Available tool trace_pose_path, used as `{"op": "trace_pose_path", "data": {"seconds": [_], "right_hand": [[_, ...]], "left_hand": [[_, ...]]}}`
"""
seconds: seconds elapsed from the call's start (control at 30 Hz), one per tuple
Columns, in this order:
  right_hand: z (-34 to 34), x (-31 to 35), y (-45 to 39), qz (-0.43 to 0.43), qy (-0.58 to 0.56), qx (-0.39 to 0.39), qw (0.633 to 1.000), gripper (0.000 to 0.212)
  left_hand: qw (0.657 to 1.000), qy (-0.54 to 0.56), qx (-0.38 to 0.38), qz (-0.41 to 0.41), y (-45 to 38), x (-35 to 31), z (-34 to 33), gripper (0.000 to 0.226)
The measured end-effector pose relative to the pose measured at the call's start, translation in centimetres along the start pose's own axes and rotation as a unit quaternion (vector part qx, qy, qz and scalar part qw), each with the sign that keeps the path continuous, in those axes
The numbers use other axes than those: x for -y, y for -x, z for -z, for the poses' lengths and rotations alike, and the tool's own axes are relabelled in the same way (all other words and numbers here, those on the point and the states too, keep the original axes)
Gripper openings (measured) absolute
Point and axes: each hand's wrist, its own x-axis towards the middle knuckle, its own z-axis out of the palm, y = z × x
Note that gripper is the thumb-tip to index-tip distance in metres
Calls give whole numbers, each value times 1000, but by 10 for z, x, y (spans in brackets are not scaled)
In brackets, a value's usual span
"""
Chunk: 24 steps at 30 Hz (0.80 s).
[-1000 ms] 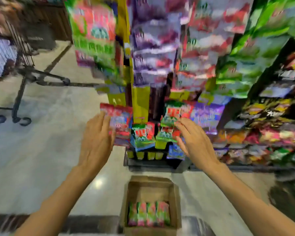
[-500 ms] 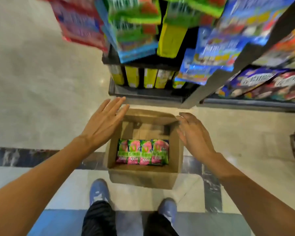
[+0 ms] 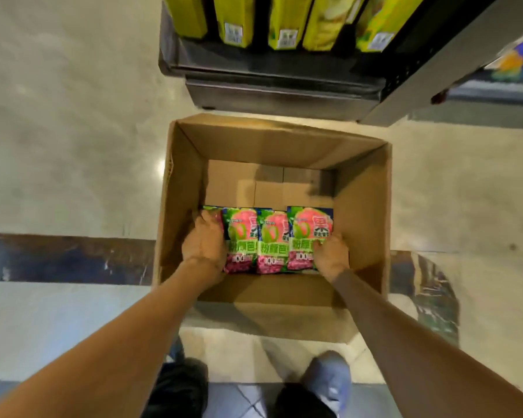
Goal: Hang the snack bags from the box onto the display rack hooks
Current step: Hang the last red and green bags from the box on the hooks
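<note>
An open cardboard box [image 3: 287, 143] stands on the floor below me. A row of pink-and-green snack bags [image 3: 273, 240] lies side by side along its near wall. My left hand [image 3: 204, 241] is down in the box at the left end of the row, its fingers curled over the leftmost bag [image 3: 216, 217]. At the right end, my right hand [image 3: 329, 253] curls its fingers on the edge of the rightmost bag [image 3: 307, 229]. The far half of the box floor is bare cardboard. No rack hooks are in view.
The dark metal base of the display rack [image 3: 278, 86] stands just beyond the box, with yellow packs [image 3: 233, 19] lined up on its bottom shelf. A second shelf unit [image 3: 495, 92] runs off to the right. My shoes [image 3: 329, 378] stand right behind the box on the tiled floor.
My view has dropped from the rack down to the box. Both hands came down from the hanging bags, passed over the box rim and now sit on the bags inside.
</note>
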Motion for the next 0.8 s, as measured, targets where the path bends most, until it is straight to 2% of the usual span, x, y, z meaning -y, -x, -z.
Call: {"op": "trace_pose_path", "data": {"seconds": [0.07,0.17,0.23,0.37,0.43,0.53,0.6,0.7,0.8], "right_hand": [[-17,2,-10,-46,-19,1,999,48],[-31,7,-13,-61,-14,-36,997,55],[-34,8,-12,-58,9,-49,997,58],[-36,3,-17,-79,-32,-34,996,68],[-37,5,-18,-95,-35,-16,995,71],[-39,13,-18,-115,-41,-14,992,80],[-40,16,-19,-125,-82,-20,989,84],[-39,15,-19,-136,-124,-74,980,80],[-34,16,-16,-157,-165,-89,970,74]], "left_hand": [[995,65,23,69,-12,-6,-17,65],[977,161,57,131,-22,-14,-35,76],[967,208,45,138,-24,-17,-41,74],[963,245,-30,107,-25,-16,-42,55],[959,241,-38,141,-31,-15,-43,53],[943,250,-5,220,-40,-15,-44,51],[943,247,-5,223,-42,-13,-44,53],[953,224,-24,204,-43,-6,-43,56],[957,238,-18,163,-44,-2,-44,37]]}}
